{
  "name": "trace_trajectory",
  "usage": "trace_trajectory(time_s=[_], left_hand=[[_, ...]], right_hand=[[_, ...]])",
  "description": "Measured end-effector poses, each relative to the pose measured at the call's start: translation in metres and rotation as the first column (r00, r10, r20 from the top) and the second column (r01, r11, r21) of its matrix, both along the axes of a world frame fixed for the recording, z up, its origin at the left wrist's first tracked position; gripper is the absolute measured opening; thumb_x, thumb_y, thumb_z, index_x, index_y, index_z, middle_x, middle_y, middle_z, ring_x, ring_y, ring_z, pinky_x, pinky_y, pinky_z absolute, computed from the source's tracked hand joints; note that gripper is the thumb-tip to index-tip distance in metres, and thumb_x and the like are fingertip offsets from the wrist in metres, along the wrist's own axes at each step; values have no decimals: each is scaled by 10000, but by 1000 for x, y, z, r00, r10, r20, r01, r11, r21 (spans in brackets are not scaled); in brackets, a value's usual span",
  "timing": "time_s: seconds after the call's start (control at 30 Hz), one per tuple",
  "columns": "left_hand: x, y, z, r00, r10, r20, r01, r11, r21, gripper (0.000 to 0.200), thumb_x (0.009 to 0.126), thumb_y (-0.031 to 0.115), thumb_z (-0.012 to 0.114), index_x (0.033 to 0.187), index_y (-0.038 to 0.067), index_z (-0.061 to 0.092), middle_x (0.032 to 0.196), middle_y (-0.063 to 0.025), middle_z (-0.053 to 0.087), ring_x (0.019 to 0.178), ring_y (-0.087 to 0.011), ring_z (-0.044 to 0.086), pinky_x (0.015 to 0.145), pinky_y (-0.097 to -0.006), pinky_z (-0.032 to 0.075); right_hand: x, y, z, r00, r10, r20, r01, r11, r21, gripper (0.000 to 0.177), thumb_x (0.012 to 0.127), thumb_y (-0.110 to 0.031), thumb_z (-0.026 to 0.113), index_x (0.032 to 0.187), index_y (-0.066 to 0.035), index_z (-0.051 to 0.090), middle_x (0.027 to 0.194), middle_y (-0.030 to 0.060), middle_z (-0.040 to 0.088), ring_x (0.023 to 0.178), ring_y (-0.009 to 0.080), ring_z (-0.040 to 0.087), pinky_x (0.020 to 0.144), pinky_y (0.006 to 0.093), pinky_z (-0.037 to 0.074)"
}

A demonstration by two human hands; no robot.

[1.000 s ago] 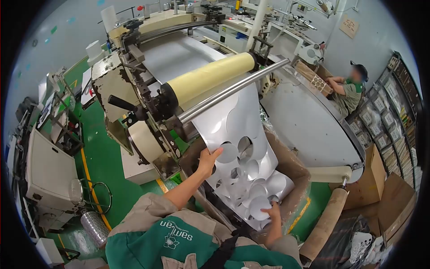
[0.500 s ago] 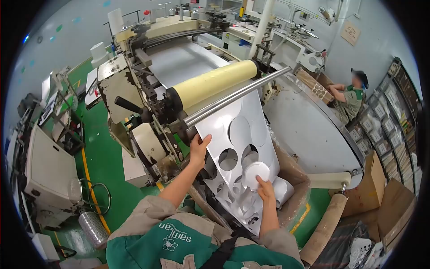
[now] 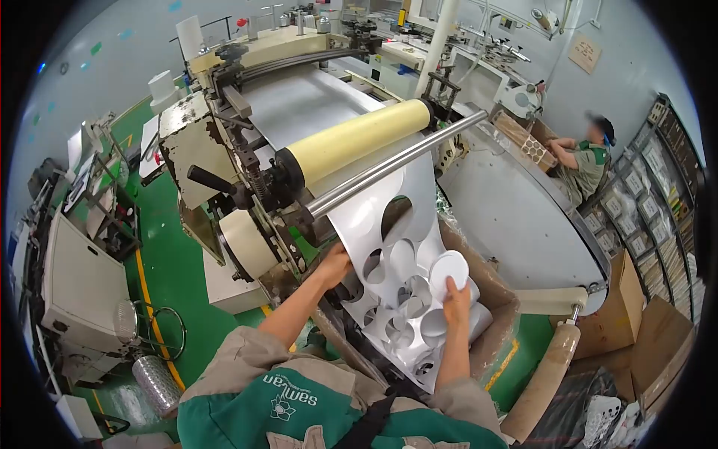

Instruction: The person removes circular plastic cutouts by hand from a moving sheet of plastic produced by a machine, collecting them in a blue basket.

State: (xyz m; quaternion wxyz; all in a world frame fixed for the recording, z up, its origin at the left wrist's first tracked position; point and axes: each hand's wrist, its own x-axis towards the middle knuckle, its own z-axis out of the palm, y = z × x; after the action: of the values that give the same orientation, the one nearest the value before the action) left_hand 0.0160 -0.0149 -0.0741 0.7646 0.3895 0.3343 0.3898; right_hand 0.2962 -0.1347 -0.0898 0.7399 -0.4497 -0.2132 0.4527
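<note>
A silvery white sheet with round holes hangs from under a steel bar and bunches up in a large cardboard box. My left hand is at the sheet's left edge, its fingers partly behind the sheet. In my right hand are white discs, held up over the bunched sheet, thumb on the front face. The yellow roller lies just behind the bar.
A machine frame with a black handle stands at the left. Right of the box are a long brown roll and open cartons. A person sits at the back right beside another box.
My right hand has moved up and slightly right with the discs. My left hand has shifted down a little, and the sheet has slackened and folded, with a hole now open near the bar.
</note>
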Motion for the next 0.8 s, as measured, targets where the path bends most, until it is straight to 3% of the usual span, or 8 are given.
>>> trace_trajectory(time_s=[0.13,0.2,0.33,0.47,0.53,0.57,0.7,0.8], left_hand=[[28,47,6,753,-151,640,272,958,-94,433,925,266,380,1299,49,356,1270,-88,458,1119,-186,468,932,-349,398],[50,44,29,904,-412,119,348,867,358,470,916,240,394,1337,54,296,1259,-66,481,1146,-154,448,908,-295,403],[42,26,51,887,-445,-124,456,806,378,498,908,268,386,1359,90,271,1315,-40,437,1166,-137,431,896,-226,360],[21,-7,38,887,84,454,-76,996,-37,505,929,423,299,1306,92,358,1297,-67,438,1180,-161,428,894,-263,369],[25,-27,43,935,250,252,-229,967,-110,490,930,410,322,1290,83,375,1234,-57,485,1101,-161,479,868,-267,379],[26,-39,40,937,322,133,-304,942,-142,482,930,404,334,1282,79,383,1202,-52,508,1062,-160,504,856,-269,384],[40,-54,13,935,333,-123,-305,931,201,273,838,172,590,1046,-5,571,917,-12,606,797,-71,515,718,-227,406],[46,-64,5,952,258,-167,-215,947,239,204,826,164,610,924,-14,629,839,-7,615,770,-72,521,719,-228,402]], right_hand=[[-6,28,94,597,287,749,-236,955,-178,799,653,-17,671,1339,-114,274,1038,145,523,886,259,564,786,364,465],[-19,57,132,29,387,922,-226,901,-371,895,627,4,643,1382,-194,206,788,166,588,726,302,579,700,379,458],[-15,91,120,-270,237,933,-313,895,-318,575,657,-34,660,1197,-143,496,854,158,607,789,347,565,716,401,443],[24,26,33,127,176,976,-107,981,-163,248,667,-119,692,897,-40,642,851,129,641,750,248,605,696,334,458],[42,-29,-57,868,207,451,13,899,-438,310,652,-88,729,903,55,618,867,121,636,813,184,593,709,299,471],[33,-62,-74,967,137,214,-55,934,-352,396,643,-61,733,985,71,583,890,119,620,824,198,589,724,299,481],[55,-160,-194,783,480,396,-40,674,-738,829,534,-88,807,1246,26,398,1150,119,525,1045,237,509,877,339,411],[38,-141,-87,468,444,764,152,811,-564,845,547,-58,784,1274,43,366,1101,128,559,1029,220,527,888,325,410]])
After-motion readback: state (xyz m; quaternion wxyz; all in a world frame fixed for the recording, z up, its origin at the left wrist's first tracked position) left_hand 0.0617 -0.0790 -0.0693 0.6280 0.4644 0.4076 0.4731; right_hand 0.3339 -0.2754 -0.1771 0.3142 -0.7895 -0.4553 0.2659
